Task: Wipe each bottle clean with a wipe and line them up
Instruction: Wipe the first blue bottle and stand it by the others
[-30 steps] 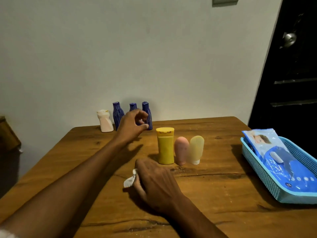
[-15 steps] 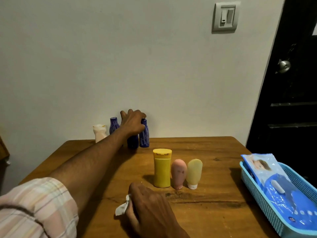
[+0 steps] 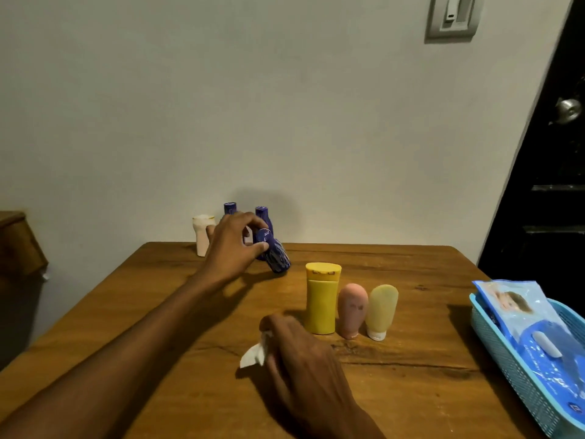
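Two hands worked: left hand [image 3: 232, 245] gripped a tilted blue bottle [image 3: 274, 255] near the table's [image 3: 411, 375] far edge; right hand [image 3: 299, 346] clutched a wipe [image 3: 253, 356].

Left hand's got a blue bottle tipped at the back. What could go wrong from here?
1. The left hand pinches the tilted blue bottle near its cap only; it may slip or drop.
2. Two upright blue bottles and the white bottle stand close by; the hand might topple them.
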